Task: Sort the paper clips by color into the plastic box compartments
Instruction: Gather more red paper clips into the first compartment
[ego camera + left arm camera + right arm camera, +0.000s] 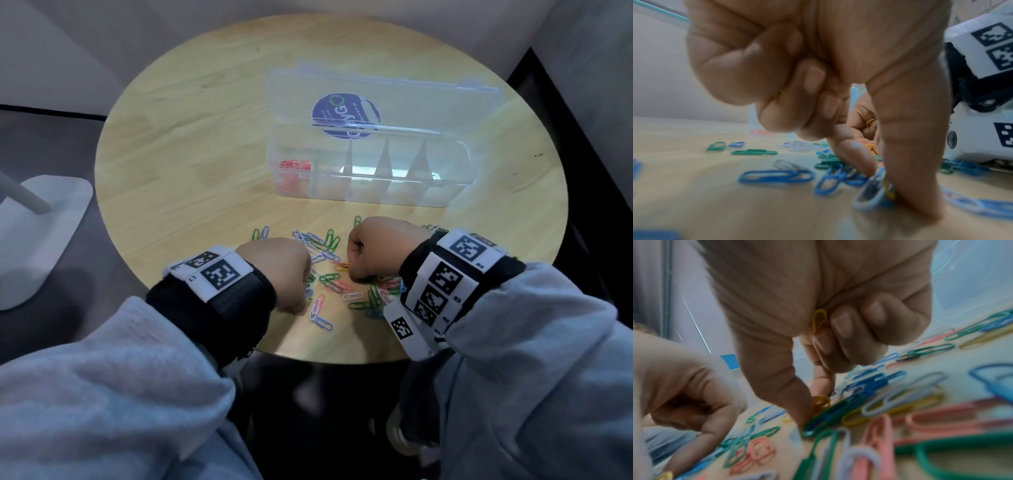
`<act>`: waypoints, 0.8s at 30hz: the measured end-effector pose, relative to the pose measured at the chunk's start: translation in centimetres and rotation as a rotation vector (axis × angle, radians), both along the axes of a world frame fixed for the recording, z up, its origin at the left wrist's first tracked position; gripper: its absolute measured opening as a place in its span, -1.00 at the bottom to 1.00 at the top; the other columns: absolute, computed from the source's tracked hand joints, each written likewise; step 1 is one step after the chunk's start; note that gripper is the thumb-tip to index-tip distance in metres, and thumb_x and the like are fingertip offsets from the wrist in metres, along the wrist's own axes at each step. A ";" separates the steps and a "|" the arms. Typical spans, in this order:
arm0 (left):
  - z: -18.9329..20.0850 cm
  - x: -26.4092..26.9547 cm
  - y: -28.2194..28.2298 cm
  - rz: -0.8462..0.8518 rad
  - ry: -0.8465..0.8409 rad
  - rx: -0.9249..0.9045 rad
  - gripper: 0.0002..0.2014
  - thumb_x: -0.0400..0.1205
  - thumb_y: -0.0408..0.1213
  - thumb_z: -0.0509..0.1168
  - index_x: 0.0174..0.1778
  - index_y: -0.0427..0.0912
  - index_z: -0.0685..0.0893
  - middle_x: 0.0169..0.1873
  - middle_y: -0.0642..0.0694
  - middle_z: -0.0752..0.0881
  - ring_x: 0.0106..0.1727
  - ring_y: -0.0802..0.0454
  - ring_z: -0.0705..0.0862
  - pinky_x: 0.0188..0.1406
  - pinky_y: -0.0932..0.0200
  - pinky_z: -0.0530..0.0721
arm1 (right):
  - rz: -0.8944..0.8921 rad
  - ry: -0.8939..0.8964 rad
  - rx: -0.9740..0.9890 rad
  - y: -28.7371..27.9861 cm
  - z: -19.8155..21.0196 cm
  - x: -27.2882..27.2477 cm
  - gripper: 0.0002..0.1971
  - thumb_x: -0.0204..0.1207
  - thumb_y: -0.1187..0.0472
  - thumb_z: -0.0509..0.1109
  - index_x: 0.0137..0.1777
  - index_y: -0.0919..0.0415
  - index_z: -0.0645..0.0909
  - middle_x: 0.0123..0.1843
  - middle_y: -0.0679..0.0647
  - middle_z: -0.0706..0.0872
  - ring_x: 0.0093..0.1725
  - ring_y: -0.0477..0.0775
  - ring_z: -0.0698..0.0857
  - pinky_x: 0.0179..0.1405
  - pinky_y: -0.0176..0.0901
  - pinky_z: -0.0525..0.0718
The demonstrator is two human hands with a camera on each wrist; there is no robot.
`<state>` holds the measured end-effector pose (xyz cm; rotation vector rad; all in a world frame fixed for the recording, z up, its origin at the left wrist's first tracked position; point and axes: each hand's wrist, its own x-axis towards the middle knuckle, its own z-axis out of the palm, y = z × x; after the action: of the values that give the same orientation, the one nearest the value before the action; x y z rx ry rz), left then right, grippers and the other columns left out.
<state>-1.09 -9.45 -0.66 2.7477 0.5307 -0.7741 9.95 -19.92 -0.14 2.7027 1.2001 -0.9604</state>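
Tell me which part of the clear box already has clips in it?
The leftmost compartment of the plastic box: it holds red paper clips. The other compartments to its right show no clips.

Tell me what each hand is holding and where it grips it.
The right hand holds a yellow clip tucked in its curled fingers, one end showing. The left hand pinches another yellow clip by its end.

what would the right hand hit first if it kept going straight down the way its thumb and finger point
Most likely a yellow paper clip lying right at the tips of the right hand, with the wooden table directly under it. A green clip lies beside it; depth is blurry.
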 end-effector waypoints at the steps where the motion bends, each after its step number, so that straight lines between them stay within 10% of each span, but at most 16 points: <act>1: 0.0 0.0 0.0 -0.001 -0.011 0.003 -0.85 0.35 -0.19 0.49 -0.36 -0.06 0.62 -0.36 0.04 0.64 -0.26 -0.01 0.62 -0.42 0.29 0.38 | -0.002 0.003 -0.002 0.0 0.0 0.0 -0.97 0.32 0.26 0.44 -0.27 0.13 0.64 -0.40 -0.02 0.62 -0.34 0.04 0.59 -0.42 -0.29 0.52; 16: 0.8 0.1 2.2 0.041 -0.053 -0.167 -0.89 0.36 -0.25 0.46 -0.31 -0.01 0.64 -0.56 0.05 0.52 -0.51 0.16 0.46 -0.52 0.27 0.32 | -0.179 0.209 0.133 -1.5 1.1 2.5 -0.75 0.42 0.16 0.47 -0.44 0.05 0.53 -0.50 -0.06 0.49 -0.49 -0.07 0.42 -0.45 -0.27 0.42; 24: 0.0 0.2 1.1 -0.002 -0.009 -0.111 -0.88 0.41 -0.14 0.47 -0.27 0.02 0.65 -0.50 0.09 0.53 -0.46 0.23 0.47 -0.50 0.27 0.31 | -0.474 0.651 0.371 -1.0 0.6 2.3 -0.76 0.51 0.42 0.27 -0.38 0.22 0.47 -0.50 0.07 0.48 -0.58 -0.08 0.49 -0.65 -0.32 0.38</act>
<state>-0.93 -8.38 -0.63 2.6491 0.4689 -0.7678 12.20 -20.94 0.50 3.1602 0.8505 -1.9747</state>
